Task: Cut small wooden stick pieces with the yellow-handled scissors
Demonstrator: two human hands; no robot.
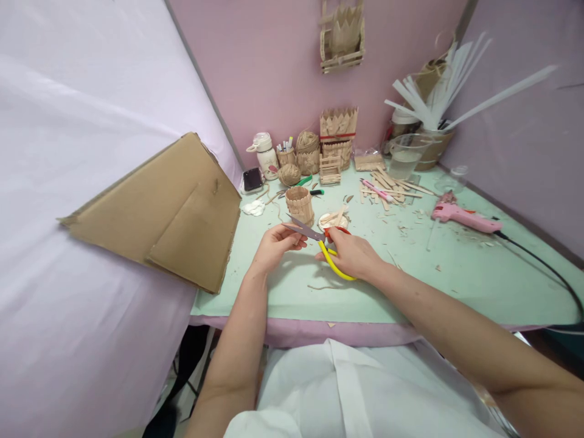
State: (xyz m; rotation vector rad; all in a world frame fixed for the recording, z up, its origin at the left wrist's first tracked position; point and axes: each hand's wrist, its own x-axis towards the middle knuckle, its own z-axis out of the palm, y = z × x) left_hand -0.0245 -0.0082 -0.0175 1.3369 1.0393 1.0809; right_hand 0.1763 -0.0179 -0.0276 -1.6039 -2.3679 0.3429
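A loose strand of twine (327,288) lies on the near part of the table (387,295), between the forearms. Just beyond it, the right hand (350,250) has its fingers curled around the yellow and red handles of the scissors (310,231), blades slightly parted and pointing left; that grip presumably lets the handles steer and work the blades. The left hand (275,246) meets them, thumb and fingertips drawn together right by the blades, likely to steady something small there. Whether anything is pinched is too small to tell. Both hands work in front of the body, which probably keeps the cutting point in plain sight.

Past the blades, a small round dish (321,221) with wooden pieces sits within easy reach, and a wooden-stick cup (299,208) stands upright on the table just behind the left hand. To the right, well apart from the hands, the pink glue gun (466,218) lies on its side, perhaps to keep its nozzle out of the way. Farther back, wooden sticks (391,184) lie heaped, a twine ball (289,175) rests nearby, and finished-looking stick holders (338,137) line the wall, seemingly parked clear of the working area.
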